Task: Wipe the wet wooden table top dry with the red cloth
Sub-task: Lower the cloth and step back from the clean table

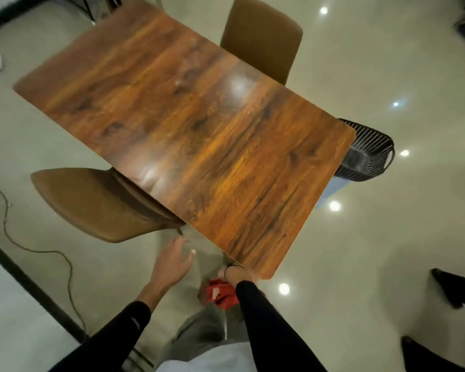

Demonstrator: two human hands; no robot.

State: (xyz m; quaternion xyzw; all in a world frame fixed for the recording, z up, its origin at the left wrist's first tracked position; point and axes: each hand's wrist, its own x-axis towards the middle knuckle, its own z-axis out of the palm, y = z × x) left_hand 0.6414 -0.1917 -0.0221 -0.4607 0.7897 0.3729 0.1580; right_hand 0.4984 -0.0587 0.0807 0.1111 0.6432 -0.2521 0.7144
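The wooden table top (188, 124) runs diagonally away from me, with glossy patches on its surface. Just below its near corner my right hand (232, 273), a black band at the wrist, grips the bunched red cloth (220, 291); the fingers are mostly hidden by the cloth and my sleeve. The cloth hangs off the table, over my grey trousers. To the left, beside the table's near edge, my left hand (175, 261) is held in the air with relaxed, spread fingers and holds nothing.
One brown chair (91, 202) is tucked under the table's left side and another brown chair (261, 38) stands at the far side. A black mesh basket (365, 151) sits under the right corner. A cable (38, 248) trails over the floor at left. Dark shoes (448, 288) show at right.
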